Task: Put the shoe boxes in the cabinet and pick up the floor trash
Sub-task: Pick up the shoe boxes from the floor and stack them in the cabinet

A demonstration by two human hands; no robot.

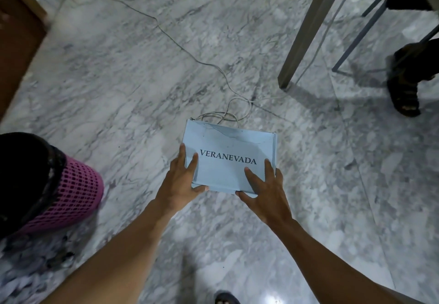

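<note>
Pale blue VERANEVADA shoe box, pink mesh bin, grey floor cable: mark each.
Pale blue cardboard shoe box (228,159): head view, on the printed lid.
Pink mesh plastic bin (76,192): head view, on its side wall.
Grey floor cable (175,42): head view, mid-run on the marble.

A pink mesh basket (71,192) stands left on the marble floor (118,78); a pale cable (180,47) trails toward a table leg (306,30).

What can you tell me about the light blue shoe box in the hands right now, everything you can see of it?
The shoe box is pale blue, cardboard by the look, lid on and facing the camera, printed VERANEVADA in dark capitals. The lid is scuffed, with a crease or tear near its far edge. The left hand and right hand grip its near corners, fingers spread on the lid, thumbs at the near edge. It is over the marble floor, a cable coiled just beyond; whether it rests there or is lifted is unclear.
</note>
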